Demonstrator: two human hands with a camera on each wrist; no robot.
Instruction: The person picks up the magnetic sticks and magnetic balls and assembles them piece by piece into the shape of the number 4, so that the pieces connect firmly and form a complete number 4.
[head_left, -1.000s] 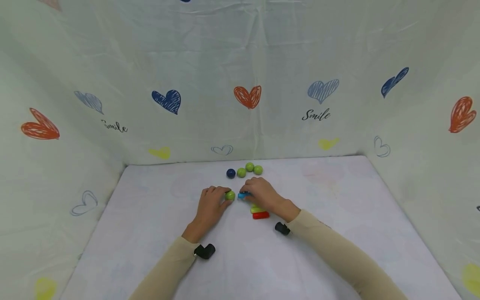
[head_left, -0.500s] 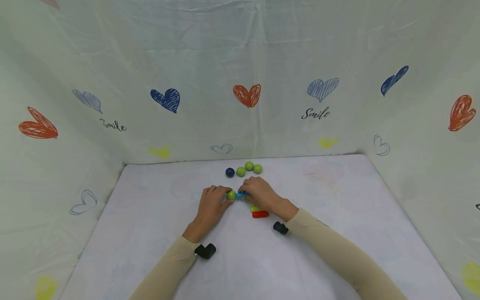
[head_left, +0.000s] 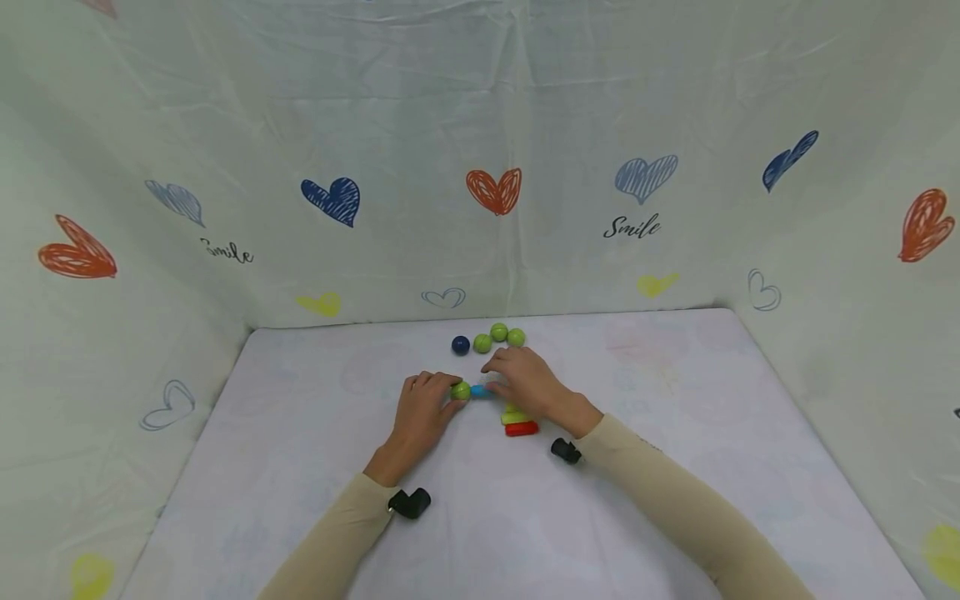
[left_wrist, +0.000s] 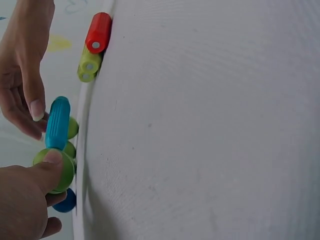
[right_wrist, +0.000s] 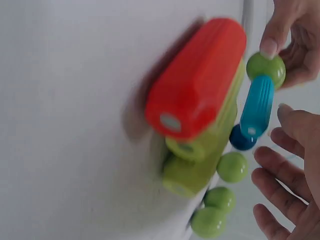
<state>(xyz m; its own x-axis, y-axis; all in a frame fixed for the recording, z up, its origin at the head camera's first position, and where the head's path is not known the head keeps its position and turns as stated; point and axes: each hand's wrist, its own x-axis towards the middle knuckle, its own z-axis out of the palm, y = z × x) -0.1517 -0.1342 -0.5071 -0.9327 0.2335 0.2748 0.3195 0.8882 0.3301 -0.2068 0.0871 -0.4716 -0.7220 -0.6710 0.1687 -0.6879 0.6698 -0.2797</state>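
Note:
My left hand (head_left: 422, 408) pinches a green ball (head_left: 461, 391) between thumb and fingers. A light-blue ribbed rod (right_wrist: 257, 106) sticks out from that ball, one end touching it and the other showing a pale dot. Around the rod's free end my right hand (head_left: 528, 385) has its fingers spread. In the right wrist view a gap shows between those fingers and the rod. Below the right hand lie a red rod (right_wrist: 197, 80) and two yellow-green rods (right_wrist: 182, 172), side by side and partly hidden by that hand in the head view.
Beyond the hands, a dark-blue ball (head_left: 461, 345) and three green balls (head_left: 498, 332) rest in a cluster near the back of the white-covered table (head_left: 300, 400). Behind stands a white curtain (head_left: 405, 250) printed with hearts. A small black device (head_left: 410, 503) sits on each wrist.
The blue rod, gripped by my right hand and apart from the ball at first, has moved left to meet it. My right fingers have since let go and spread.

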